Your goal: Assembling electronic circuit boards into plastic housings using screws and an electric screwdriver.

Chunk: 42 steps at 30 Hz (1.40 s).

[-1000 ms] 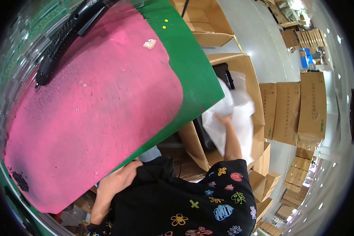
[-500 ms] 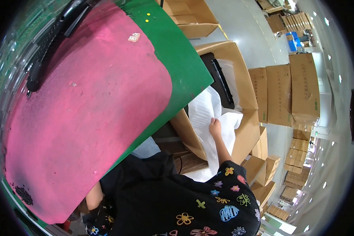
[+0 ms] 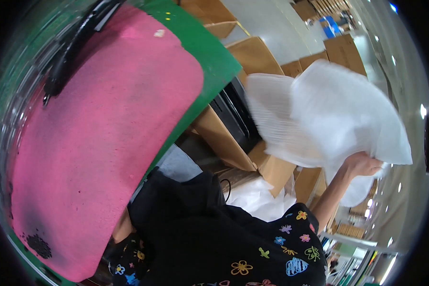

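Note:
My right hand (image 3: 363, 164) is closed on a white foam packing sheet (image 3: 352, 109), lifted out to the right and blurred in places. A ribbed, see-through part (image 3: 276, 114) of the white material spreads left over an open cardboard box (image 3: 224, 136). Inside that box, a black panel-like thing (image 3: 236, 112) shows beside the sheet; what kind it is I cannot make out. Of my left arm only a bit of forearm (image 3: 122, 228) appears, at the edge of the pink-topped table, and the hand itself is hidden.
A green table with a pink mat (image 3: 109, 105) fills the left. On it lie a black tool-like object (image 3: 64, 71) and a heap of small black pieces (image 3: 39, 246). More white sheeting (image 3: 264, 198) lies below the box. Cartons (image 3: 345, 55) stand behind.
My right hand has pulled the white foam sheet up out of the box and swung it to the right. More of the black thing inside now shows. My view has tilted somewhat.

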Each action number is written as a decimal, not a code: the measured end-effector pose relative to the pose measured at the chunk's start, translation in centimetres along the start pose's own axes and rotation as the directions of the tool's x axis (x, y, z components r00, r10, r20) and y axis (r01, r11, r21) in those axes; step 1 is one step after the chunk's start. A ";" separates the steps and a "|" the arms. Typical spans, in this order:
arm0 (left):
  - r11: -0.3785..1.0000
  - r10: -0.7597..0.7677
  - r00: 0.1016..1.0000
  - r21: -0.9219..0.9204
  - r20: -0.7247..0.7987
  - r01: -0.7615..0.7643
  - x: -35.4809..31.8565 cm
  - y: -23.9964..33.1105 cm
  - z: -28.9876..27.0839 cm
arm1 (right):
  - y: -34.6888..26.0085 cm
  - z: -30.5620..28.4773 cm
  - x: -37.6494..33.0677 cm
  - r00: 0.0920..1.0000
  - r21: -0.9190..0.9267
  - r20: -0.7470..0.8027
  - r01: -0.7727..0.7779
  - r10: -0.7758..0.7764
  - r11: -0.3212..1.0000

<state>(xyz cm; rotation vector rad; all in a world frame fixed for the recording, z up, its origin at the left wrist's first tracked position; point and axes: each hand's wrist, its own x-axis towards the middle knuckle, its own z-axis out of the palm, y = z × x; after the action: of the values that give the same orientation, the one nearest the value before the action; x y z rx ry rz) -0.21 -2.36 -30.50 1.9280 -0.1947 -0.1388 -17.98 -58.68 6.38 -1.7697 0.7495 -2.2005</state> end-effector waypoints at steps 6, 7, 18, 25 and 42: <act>0.995 0.013 0.983 -0.104 0.183 0.006 6.0 0.5 2.6 | 14.1 -14.5 6.3 0.767 -0.679 0.602 0.638 -0.222 0.362; 0.996 -0.005 0.980 -0.086 0.200 0.023 6.0 1.0 2.5 | 13.4 -15.9 3.1 0.714 -0.726 0.681 0.687 -0.164 -0.021; 0.987 -0.102 0.881 0.156 0.463 0.032 8.3 2.5 7.3 | 25.6 -65.7 -43.7 -0.283 -0.902 0.147 0.354 0.948 0.246; 0.898 -0.246 0.808 0.440 0.535 -0.018 8.7 5.1 7.7 | 17.5 -61.7 -50.4 -0.781 -0.926 0.135 0.120 0.610 0.358; 0.956 -0.133 0.949 0.288 0.285 0.048 8.5 -1.6 2.1 | 15.9 -50.3 -48.0 -0.903 -0.674 -0.011 0.325 0.430 0.664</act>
<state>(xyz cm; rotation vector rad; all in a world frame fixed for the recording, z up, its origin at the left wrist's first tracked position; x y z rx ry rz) 7.86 -5.43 -32.73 2.1913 -0.3437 -0.4932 -56.38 -36.99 -49.64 -1.6808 0.7341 1.4893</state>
